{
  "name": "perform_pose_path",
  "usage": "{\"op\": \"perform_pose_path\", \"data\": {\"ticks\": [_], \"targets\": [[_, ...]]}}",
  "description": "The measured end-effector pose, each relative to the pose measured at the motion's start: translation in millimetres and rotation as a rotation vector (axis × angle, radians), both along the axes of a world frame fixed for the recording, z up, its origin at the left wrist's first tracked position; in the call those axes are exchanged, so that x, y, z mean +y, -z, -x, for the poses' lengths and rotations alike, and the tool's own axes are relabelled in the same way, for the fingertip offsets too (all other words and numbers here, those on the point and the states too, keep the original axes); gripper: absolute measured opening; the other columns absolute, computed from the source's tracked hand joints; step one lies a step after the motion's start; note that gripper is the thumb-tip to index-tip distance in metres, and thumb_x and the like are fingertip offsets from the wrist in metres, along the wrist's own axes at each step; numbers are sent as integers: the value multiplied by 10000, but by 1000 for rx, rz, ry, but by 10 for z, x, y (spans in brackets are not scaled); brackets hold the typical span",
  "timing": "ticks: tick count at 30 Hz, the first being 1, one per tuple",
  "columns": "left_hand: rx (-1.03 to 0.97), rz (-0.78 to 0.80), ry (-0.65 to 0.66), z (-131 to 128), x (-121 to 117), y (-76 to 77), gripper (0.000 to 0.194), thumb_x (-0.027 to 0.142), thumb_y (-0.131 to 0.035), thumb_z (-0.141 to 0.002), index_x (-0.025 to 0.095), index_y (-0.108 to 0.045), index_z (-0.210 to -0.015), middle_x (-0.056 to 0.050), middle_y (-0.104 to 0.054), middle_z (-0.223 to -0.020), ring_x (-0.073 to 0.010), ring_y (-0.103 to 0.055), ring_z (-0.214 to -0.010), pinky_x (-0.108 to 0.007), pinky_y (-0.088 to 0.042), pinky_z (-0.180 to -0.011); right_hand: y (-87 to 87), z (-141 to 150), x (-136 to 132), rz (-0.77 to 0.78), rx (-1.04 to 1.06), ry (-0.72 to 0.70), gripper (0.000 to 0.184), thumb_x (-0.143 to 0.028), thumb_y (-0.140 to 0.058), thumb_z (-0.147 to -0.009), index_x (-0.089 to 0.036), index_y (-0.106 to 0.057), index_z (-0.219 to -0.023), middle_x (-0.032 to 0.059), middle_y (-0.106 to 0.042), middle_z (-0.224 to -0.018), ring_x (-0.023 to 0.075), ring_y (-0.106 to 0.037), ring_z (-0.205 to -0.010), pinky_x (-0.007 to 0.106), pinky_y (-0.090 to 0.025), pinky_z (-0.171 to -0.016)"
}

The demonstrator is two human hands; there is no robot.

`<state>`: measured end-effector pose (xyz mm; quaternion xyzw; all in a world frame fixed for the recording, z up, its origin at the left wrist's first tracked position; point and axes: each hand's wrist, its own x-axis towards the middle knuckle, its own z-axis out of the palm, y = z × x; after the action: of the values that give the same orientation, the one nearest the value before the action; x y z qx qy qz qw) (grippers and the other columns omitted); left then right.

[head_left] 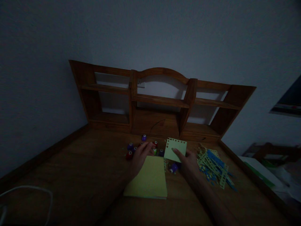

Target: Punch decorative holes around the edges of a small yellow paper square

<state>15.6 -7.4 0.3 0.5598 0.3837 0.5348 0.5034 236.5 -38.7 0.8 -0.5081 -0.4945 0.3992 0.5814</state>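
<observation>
My right hand (189, 161) is closed on a small pale green sheet of paper (176, 147), thumb on top. Small punched holes run along the sheet's top and left edges. My left hand (142, 155) reaches over the far end of a yellow-green paper stack (149, 179), its fingers stretched out and somewhat apart. Close to those fingertips is a small green-and-white craft punch (155, 151); whether they touch it is too dark to tell. Several purple and red punches, such as a red one (129, 155), stand around. A purple punch (173, 168) lies tilted below the held sheet.
To the right lies a heap of punched yellow-green and blue paper strips (215, 164) with tiny scraps. A wooden shelf unit (160, 100) stands along the desk's back. A white cable (30, 187) curves at the lower left. A chair (268, 150) is beyond the right edge.
</observation>
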Motion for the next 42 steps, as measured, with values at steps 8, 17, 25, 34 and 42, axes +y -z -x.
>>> {"op": "perform_pose_path", "data": {"ticks": [8, 17, 25, 34, 42], "targets": [[75, 184, 270, -23, -86, 47, 433, 513, -713, -666, 150, -667, -897, -3, -610, -658, -70, -443, -461, -191, -279, -420, -40, 93, -123, 97, -275, -366, 338, -430, -768, -636, -159, -728, -834, 54, -720, -799, 207, -653, -675, 284, -506, -606], [-273, 257, 129, 25, 36, 186, 299, 320, -728, -704, 148, -664, -940, -74, -695, -958, -163, -653, -770, -241, -523, -639, -240, -125, -41, -153, -413, 141, 328, -485, -560, -819, -196, -650, -947, 34, -657, -744, 177, -576, -655, 244, -424, -574], [-378, 344, -12, 77, 68, 241, 427, 271, -763, -664, 139, -631, -1049, -124, -681, -1096, -249, -667, -940, -352, -546, -815, -157, -345, 19, -163, -952, -230, 251, -353, -555, -817, -215, -683, -983, 59, -677, -968, 224, -608, -826, 304, -435, -763], [-227, 306, 43, 43, -14, 103, 506, 317, -786, -646, 136, -627, -1091, -128, -692, -1073, -268, -673, -910, -345, -554, -736, -35, -324, 70, -169, -1147, -89, 348, -360, -387, -924, -193, -686, -865, 83, -700, -844, 210, -637, -759, 261, -389, -670], [-213, 274, 62, 25, -12, 109, 475, 332, -773, -662, 127, -636, -1068, -120, -703, -1034, -250, -675, -876, -311, -555, -686, -73, -455, 71, -88, -1260, 234, 527, -480, -295, -951, -215, -712, -767, 106, -702, -705, 222, -644, -669, 278, -337, -576]]}}
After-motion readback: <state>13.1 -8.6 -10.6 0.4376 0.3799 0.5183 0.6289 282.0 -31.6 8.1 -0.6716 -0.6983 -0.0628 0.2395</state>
